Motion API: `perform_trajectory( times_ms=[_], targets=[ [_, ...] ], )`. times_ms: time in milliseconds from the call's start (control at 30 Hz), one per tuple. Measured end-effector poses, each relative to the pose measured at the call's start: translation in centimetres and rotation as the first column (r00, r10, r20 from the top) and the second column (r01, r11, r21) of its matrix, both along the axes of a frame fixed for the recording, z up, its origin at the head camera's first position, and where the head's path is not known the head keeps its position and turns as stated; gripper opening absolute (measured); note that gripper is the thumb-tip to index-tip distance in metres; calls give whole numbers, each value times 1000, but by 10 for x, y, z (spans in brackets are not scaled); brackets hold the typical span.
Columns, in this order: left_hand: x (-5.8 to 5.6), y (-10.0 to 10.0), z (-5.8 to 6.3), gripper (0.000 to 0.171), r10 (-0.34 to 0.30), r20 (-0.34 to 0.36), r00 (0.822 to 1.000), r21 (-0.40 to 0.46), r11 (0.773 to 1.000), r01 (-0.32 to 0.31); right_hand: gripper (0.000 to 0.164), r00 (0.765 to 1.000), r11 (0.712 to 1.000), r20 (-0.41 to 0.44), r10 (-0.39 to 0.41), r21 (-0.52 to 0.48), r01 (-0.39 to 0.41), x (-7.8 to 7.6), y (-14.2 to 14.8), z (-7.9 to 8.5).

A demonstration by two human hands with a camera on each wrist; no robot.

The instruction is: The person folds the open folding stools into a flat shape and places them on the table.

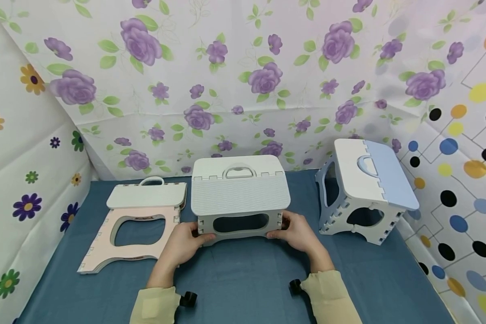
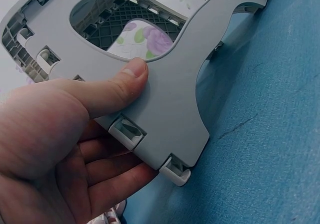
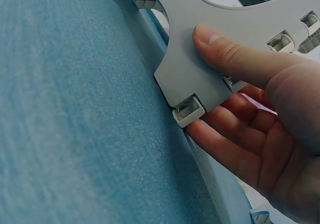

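Near the left edge of the blue tabletop (image 1: 243,283) lay a pink-and-white stool (image 1: 146,197), folded flat, its lower right part hidden in the head view by the left arm. The left hand (image 1: 183,243) gripped the left leg edge of the unfolded grey-and-white stool (image 1: 240,195), near the back edge's middle; the right hand (image 1: 297,231) gripped its right leg edge, both thumbs in front, fingers behind. Near the back right corner stood a blue-and-white stool (image 1: 372,191), unfolded. A flowered sheet (image 1: 227,76) hung behind.
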State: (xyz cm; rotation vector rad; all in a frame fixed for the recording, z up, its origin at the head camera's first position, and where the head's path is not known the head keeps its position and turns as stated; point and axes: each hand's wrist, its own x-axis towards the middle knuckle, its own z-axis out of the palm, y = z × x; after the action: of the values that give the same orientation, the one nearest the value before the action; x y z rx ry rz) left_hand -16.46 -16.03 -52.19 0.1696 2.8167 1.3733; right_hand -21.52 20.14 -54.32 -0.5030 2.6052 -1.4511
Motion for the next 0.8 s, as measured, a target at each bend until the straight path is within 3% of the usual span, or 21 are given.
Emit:
perform_trajectory(
  times_ms=[800],
  targets=[
    [-1,0,0,24,0,19,1000,15,1000,0,49,1000,1000,-14,1,11,-1,-1,1,1]
  ],
)
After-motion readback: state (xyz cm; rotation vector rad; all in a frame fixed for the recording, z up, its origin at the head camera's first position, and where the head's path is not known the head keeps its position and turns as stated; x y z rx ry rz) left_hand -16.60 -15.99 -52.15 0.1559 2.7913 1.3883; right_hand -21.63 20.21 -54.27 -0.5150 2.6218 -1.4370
